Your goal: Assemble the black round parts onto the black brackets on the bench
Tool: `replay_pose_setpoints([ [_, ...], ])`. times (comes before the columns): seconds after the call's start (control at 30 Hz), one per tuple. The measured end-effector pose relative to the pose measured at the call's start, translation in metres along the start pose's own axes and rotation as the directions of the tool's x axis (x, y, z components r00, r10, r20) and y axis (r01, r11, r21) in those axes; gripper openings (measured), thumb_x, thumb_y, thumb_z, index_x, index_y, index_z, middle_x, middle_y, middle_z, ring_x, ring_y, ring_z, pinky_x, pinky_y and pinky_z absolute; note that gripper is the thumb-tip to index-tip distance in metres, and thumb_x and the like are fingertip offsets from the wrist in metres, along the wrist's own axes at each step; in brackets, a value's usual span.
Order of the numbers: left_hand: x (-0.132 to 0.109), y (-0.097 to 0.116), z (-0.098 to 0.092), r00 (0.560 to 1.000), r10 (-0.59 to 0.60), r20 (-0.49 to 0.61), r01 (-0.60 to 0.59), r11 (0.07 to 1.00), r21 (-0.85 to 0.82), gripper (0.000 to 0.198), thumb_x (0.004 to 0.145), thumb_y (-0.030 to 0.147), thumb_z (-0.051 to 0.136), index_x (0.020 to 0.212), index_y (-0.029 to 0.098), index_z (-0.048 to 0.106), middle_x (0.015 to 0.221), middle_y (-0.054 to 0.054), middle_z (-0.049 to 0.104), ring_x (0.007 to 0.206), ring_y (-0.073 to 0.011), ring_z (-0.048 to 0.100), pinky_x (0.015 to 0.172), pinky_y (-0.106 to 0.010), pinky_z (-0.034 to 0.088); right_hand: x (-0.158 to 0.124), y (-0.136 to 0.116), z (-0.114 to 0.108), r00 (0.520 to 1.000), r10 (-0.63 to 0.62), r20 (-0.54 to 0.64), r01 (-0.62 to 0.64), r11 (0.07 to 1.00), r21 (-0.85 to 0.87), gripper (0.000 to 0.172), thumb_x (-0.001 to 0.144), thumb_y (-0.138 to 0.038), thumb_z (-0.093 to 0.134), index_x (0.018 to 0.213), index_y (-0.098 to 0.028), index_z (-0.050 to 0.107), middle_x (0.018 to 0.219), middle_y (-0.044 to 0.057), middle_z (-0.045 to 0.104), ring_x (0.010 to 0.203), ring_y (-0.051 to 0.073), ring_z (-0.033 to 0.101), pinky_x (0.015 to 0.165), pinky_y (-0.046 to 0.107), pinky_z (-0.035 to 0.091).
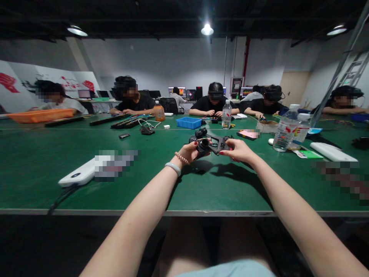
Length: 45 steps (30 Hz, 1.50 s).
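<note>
Above the green table [144, 181], my left hand [188, 152] is closed around a black plastic part with a round ring-shaped opening [204, 144]. A bead bracelet and a pale bangle circle that wrist. My right hand [241, 151] pinches the right end of a black angular frame piece [216, 145] with a cut-out in it. The two black pieces meet or overlap between my hands; whether they are joined I cannot tell. A small black knobbed piece [201, 132] shows just behind the left one. Shadows of both hands fall on the tabletop.
A white device with a cable [77, 175] lies left, a white slab [333, 152] right. Water bottles [285, 130] stand at right; a blue tray [188, 122] and orange drink bottle [159, 111] are farther back. Several people wearing headsets sit across the table.
</note>
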State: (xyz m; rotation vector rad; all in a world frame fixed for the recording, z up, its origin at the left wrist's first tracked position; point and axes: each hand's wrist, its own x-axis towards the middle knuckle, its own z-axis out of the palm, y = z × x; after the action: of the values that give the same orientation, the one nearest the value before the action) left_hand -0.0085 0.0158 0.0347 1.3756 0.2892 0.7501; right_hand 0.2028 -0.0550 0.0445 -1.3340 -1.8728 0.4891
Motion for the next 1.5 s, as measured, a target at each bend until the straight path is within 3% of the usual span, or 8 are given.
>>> replay_pose_setpoints([
  [0.17,0.0016,-0.0046,-0.0031,0.998,-0.004,-0.062,0.005,1.0,0.02,0.05,0.067,0.038,0.047,0.109,0.01,0.046,0.11,-0.011,0.053,0.107,-0.0272,0.043,0.088,-0.044,0.035,-0.0009,-0.0012,0.0035,0.999,0.022,0.043,-0.02,0.999,-0.025,0.048,0.053,-0.056,0.056,0.078,-0.015,0.053,0.044,-0.004,0.045,0.033,0.008,0.042,0.029,0.018,0.028],
  [0.53,0.0015,-0.0014,0.0002,1.0,0.008,-0.012,-0.009,0.999,-0.048,0.063,0.063,0.039,0.051,0.116,0.007,0.04,0.108,-0.014,0.053,0.102,-0.0292,0.047,0.087,-0.044,0.034,-0.0001,0.0046,0.0077,0.997,0.039,0.073,-0.037,0.999,-0.017,0.05,0.054,-0.058,0.054,0.079,-0.014,0.053,0.04,-0.004,0.045,0.031,0.01,0.044,0.027,0.018,0.03],
  [0.77,0.0028,-0.0033,-0.0025,1.0,-0.001,0.013,0.002,0.998,-0.065,0.057,0.066,0.037,0.049,0.114,0.007,0.043,0.104,-0.013,0.056,0.102,-0.0285,0.047,0.089,-0.044,0.033,-0.0003,0.006,0.0086,0.995,0.035,0.094,-0.034,0.999,-0.011,0.049,0.056,-0.058,0.053,0.079,-0.015,0.052,0.039,-0.004,0.045,0.031,0.01,0.044,0.027,0.018,0.03],
  [0.97,0.0031,-0.0061,-0.0046,1.0,-0.029,0.012,0.031,0.977,-0.21,0.041,0.07,0.029,0.048,0.104,0.008,0.051,0.097,-0.01,0.06,0.095,-0.025,0.053,0.088,-0.041,0.034,-0.0001,0.0052,0.0092,0.994,0.036,0.106,-0.035,0.999,-0.013,0.049,0.056,-0.058,0.053,0.078,-0.015,0.051,0.041,-0.004,0.044,0.031,0.01,0.045,0.027,0.018,0.031],
  [1.23,0.0057,-0.0071,-0.0003,0.998,-0.057,-0.025,0.046,0.945,-0.323,0.041,0.077,0.037,0.041,0.103,0.008,0.052,0.093,-0.011,0.062,0.091,-0.0231,0.055,0.09,-0.041,0.033,-0.001,0.0029,0.0095,0.995,-0.041,0.09,0.035,0.998,0.061,0.051,0.061,-0.054,0.052,0.097,-0.019,0.045,0.068,-0.001,0.051,0.032,0.005,0.044,0.027,0.017,0.031],
  [1.5,0.0031,-0.0066,-0.0006,0.991,-0.047,-0.125,0.008,0.954,-0.301,0.034,0.076,0.033,0.045,0.095,0.008,0.057,0.086,-0.009,0.065,0.087,-0.0201,0.058,0.092,-0.037,0.033,-0.0006,0.0074,0.01,0.991,-0.071,0.115,0.063,0.995,0.077,0.045,0.062,-0.051,0.053,0.094,-0.02,0.042,0.071,-0.001,0.052,0.031,0.004,0.042,0.026,0.016,0.029],
])
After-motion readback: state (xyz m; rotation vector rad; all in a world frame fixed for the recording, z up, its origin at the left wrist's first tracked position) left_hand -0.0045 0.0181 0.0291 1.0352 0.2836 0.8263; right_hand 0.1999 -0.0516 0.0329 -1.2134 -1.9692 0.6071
